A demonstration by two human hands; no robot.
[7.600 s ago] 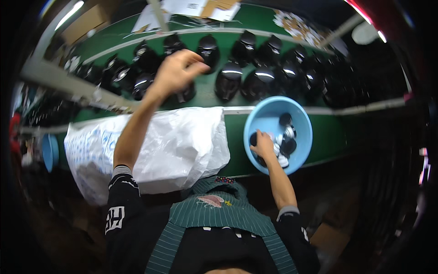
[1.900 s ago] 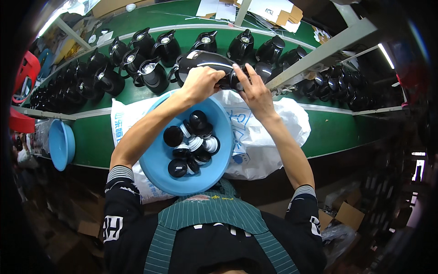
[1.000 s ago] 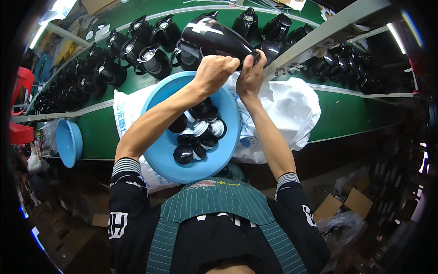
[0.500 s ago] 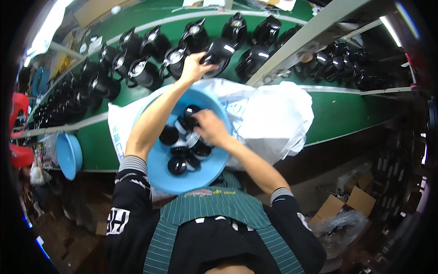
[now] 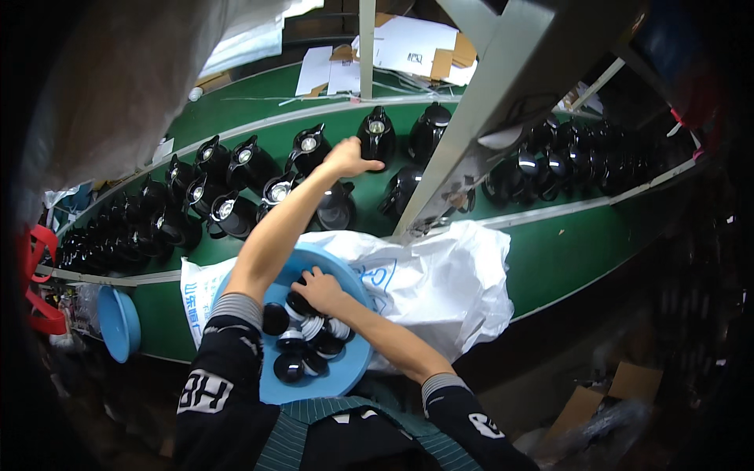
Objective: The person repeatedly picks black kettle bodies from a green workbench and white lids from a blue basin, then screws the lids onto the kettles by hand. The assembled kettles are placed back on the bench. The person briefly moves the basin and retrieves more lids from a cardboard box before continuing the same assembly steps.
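Note:
My left hand (image 5: 351, 158) reaches across the green bench with thumb and finger apart. It is at a black vacuum jug (image 5: 377, 135) in the back row; whether it touches the jug I cannot tell. Under that forearm stands another black jug (image 5: 335, 207) in the front row. My right hand (image 5: 322, 292) is inside a light blue basin (image 5: 355, 373), its fingers curled over a black round lid (image 5: 297, 304) that is partly hidden. Around it lie several black lids with white threaded stems, such as one lid (image 5: 289, 366).
Several black jugs (image 5: 233, 213) stand in rows along the green bench (image 5: 542, 275). A grey metal post (image 5: 463, 129) rises at the right of my left hand. A white sack (image 5: 448, 286) lies under and beside the basin. A second blue basin (image 5: 118, 323) is at the left.
My left hand has left the front-row jug it was on and moved farther out to a back-row one. My right hand has moved onto the black lid. The view has tilted up.

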